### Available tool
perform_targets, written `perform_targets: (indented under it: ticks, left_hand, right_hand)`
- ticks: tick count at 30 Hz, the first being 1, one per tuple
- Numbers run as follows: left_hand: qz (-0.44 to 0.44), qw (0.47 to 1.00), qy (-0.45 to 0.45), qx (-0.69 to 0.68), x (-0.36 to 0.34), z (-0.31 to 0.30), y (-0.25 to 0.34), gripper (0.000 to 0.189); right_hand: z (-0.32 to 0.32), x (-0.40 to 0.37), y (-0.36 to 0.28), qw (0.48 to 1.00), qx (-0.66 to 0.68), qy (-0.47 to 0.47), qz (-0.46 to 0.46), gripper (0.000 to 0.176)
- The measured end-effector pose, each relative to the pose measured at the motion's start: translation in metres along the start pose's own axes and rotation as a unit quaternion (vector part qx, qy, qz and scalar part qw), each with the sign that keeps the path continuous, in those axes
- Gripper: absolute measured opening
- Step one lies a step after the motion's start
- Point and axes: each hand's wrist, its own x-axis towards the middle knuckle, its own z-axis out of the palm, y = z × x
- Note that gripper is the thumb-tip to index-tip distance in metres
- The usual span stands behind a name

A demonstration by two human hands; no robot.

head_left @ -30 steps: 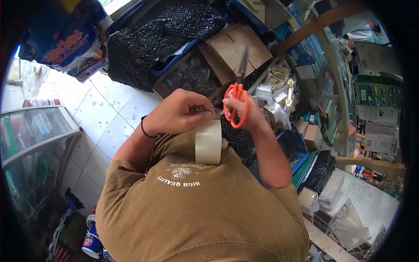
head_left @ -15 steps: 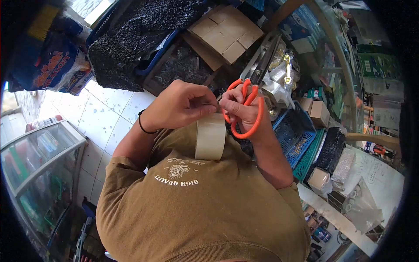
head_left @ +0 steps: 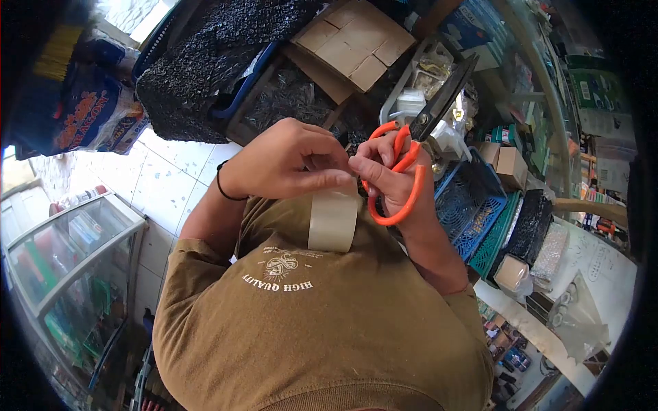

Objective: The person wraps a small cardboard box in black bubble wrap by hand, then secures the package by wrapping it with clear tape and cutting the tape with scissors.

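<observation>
A wide roll of packing tape (head_left: 333, 220) rests against the front of my brown shirt, just below both hands. My left hand (head_left: 291, 159), with a black band at the wrist, is curled at the top of the roll, its thumb against the tape. Orange-handled scissors (head_left: 413, 200) hang in my right hand (head_left: 392, 171), with fingers through the handle loops. Their dark blades point up and to the right and look nearly closed. My right thumb and fingertips are pinched close to the left fingertips; what lies between them is too small to make out.
Ahead stand a crate topped with black bubble wrap (head_left: 195, 75) and a flat cardboard piece (head_left: 356, 42). At right are a blue plastic basket (head_left: 473, 198) and small boxes. A glass display case (head_left: 75, 240) stands at left on the tiled floor (head_left: 164, 181).
The scissors have turned slightly, their blades swinging rightward. My right hand has shifted a little right and down, and the left thumb has stretched along the tape's top edge. The view has shifted slightly.
</observation>
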Motion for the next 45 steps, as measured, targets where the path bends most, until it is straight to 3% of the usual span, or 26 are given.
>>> perform_targets:
  ticks: [5,7,10,12,14,16,19,23,25,27,30,34,37,39,45]
  left_hand:
    - [-0.004,0.999,0.019,0.041,0.004,0.003,0.002,0.014]
    - [-0.002,1.000,0.022,0.021,0.004,0.004,0.002,0.013]
    - [-0.016,0.999,0.016,0.045,0.007,0.005,0.001,0.012]
    - [-0.024,0.999,0.028,0.010,0.007,0.007,0.000,0.011]
    - [-0.023,0.999,0.022,0.007,0.008,0.007,0.001,0.012]
    - [-0.023,1.000,0.017,0.005,0.009,0.005,0.004,0.012]
    - [-0.035,0.999,0.005,0.006,0.011,0.002,0.007,0.012]
    - [-0.027,1.000,0.010,-0.003,0.014,0.000,0.012,0.011]
    - [-0.025,1.000,0.006,-0.002,0.017,-0.001,0.017,0.011]
    - [-0.078,0.997,-0.016,-0.022,0.021,-0.002,0.022,0.012]
    - [-0.037,0.999,-0.008,-0.012,0.022,0.002,0.016,0.011]
    - [-0.054,0.998,-0.005,-0.040,0.024,0.004,0.015,0.010]
    - [-0.049,0.997,-0.007,-0.059,0.026,0.004,0.016,0.009]
    - [-0.103,0.993,-0.023,-0.058,0.027,0.000,0.021,0.009]
    - [-0.066,0.996,0.008,-0.065,0.023,0.003,0.010,0.009]
  right_hand:
    - [-0.010,0.002,0.003,0.999,-0.001,-0.033,0.004,0.036]
    - [-0.018,0.002,0.007,0.992,-0.058,-0.079,-0.081,0.033]
    - [-0.032,-0.006,0.003,0.993,0.022,-0.116,-0.025,0.034]
    - [-0.045,-0.014,0.003,0.992,0.014,-0.118,-0.047,0.034]
    - [-0.060,-0.023,-0.002,0.989,-0.080,-0.119,-0.031,0.038]
    - [-0.073,-0.032,-0.012,0.986,-0.091,-0.138,-0.016,0.047]
    - [-0.088,-0.038,-0.027,0.927,-0.334,-0.167,-0.013,0.069]
    - [-0.096,-0.045,-0.048,0.873,-0.446,-0.198,0.001,0.074]
    - [-0.098,-0.046,-0.061,0.835,-0.493,-0.241,0.023,0.065]
    - [-0.100,-0.047,-0.068,0.826,-0.507,-0.245,0.038,0.065]
    - [-0.099,-0.046,-0.077,0.804,-0.533,-0.256,0.062,0.065]
    - [-0.096,-0.041,-0.084,0.776,-0.559,-0.277,0.096,0.068]
    - [-0.092,-0.036,-0.083,0.786,-0.545,-0.279,0.088,0.071]
    - [-0.094,-0.033,-0.078,0.783,-0.549,-0.281,0.085,0.072]
    - [-0.100,-0.030,-0.082,0.776,-0.552,-0.291,0.092,0.075]
